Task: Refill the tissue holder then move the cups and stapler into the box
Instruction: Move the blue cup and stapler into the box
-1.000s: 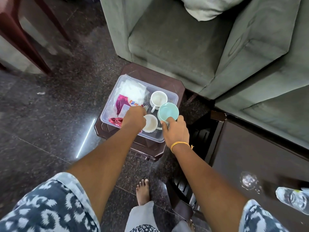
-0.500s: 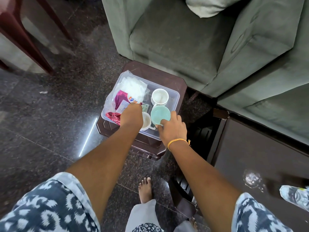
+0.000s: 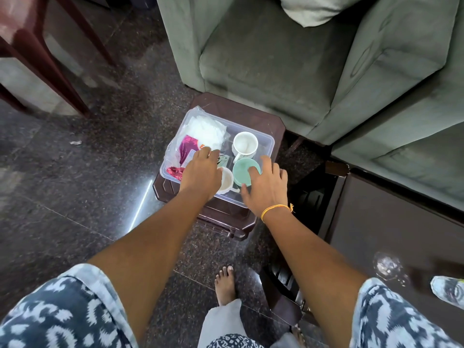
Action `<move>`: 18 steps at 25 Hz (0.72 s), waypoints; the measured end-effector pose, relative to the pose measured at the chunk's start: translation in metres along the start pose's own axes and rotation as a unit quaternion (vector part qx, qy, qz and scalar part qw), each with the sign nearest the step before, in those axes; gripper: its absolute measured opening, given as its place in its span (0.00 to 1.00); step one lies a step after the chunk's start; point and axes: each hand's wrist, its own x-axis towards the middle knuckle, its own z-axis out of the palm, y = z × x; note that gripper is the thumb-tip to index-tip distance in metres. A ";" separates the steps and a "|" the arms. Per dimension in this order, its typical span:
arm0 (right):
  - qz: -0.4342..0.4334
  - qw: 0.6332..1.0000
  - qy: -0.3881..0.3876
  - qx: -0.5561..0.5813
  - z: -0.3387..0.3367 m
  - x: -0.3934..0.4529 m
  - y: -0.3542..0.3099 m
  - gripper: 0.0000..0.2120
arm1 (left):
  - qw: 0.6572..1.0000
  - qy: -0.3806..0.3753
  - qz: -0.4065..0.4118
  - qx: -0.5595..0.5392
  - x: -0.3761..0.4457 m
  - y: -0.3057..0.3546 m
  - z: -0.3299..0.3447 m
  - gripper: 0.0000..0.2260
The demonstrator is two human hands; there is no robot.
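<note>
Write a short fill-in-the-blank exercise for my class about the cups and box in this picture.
1. The clear plastic box stands on a dark ____ stool.
2. The box holds ____ cups.
3. The right hand rests over the ____ cup.
4. The tissue packet lies in the box's ____ half.

Missing words: brown; three; green; left

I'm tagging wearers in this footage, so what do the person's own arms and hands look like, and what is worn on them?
Both forearms are bare below short sleeves. The sleeves are blue with a white blotchy print, on the left sleeve and the right sleeve alike. The right hand has a thin orange-yellow thread bracelet knotted around the wrist, its ends sticking out. The left hand shows nothing on it or its wrist: no rings, watch or gloves visible.
</note>
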 end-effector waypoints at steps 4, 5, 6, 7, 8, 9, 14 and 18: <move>0.016 0.999 -0.022 0.030 -0.007 -0.002 -0.004 0.30 | 0.995 -0.017 0.034 0.094 -0.007 0.005 -0.003 0.27; 0.025 0.998 -0.045 0.034 -0.005 -0.002 -0.004 0.33 | 0.993 -0.020 0.039 0.109 -0.009 0.007 -0.002 0.27; 0.032 0.997 -0.061 0.038 -0.004 -0.002 -0.004 0.34 | 0.991 -0.022 0.043 0.121 -0.012 0.008 -0.001 0.28; 0.038 0.996 -0.068 0.044 -0.002 -0.003 -0.003 0.35 | 0.990 -0.024 0.045 0.128 -0.015 0.010 0.000 0.28; 0.042 0.995 -0.069 0.050 -0.001 -0.005 -0.002 0.35 | 0.990 -0.026 0.046 0.129 -0.019 0.012 0.000 0.28; 0.047 0.995 -0.067 0.056 -0.001 -0.009 -0.001 0.35 | 0.990 -0.027 0.046 0.127 -0.023 0.015 0.000 0.27; 0.097 0.991 -0.054 0.080 -0.012 -0.037 0.021 0.33 | 0.988 -0.021 0.074 0.134 -0.045 0.045 -0.006 0.27; 0.129 0.987 -0.033 0.094 -0.021 -0.078 0.064 0.34 | 0.986 -0.006 0.099 0.137 -0.072 0.093 -0.001 0.27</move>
